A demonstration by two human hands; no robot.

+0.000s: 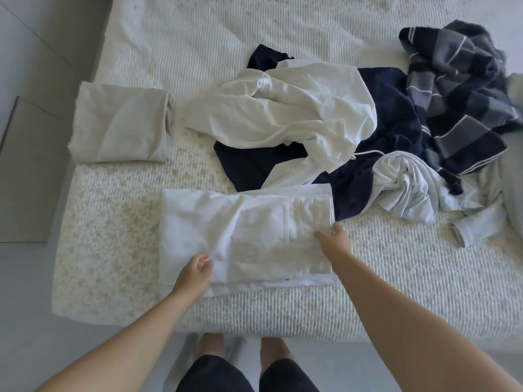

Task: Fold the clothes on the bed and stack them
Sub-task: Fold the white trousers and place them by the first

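Down at the near edge of the bed [396, 278], both hands work on a partly folded white garment [240, 236]. The left hand [195, 274] has its grip curled, fingertips and thumb pinching a fold of the cloth at the garment's near left part. The right hand [334, 237] reaches to the garment's right edge with its fingers bent over that edge; whether the grip truly clamps the cloth I cannot tell, as the fingertips blur into the white fabric. The garment lies flat between the two hands, a wide rectangle.

Just beyond it sits the unfolded heap: a crumpled white shirt [297, 108] on top of a navy garment [390, 131], a twisted pale blue piece [407, 182] to the right, and a dark striped towel [458, 89] at the far right. Well apart, at the bed's left edge, lies a folded beige piece [119, 123].
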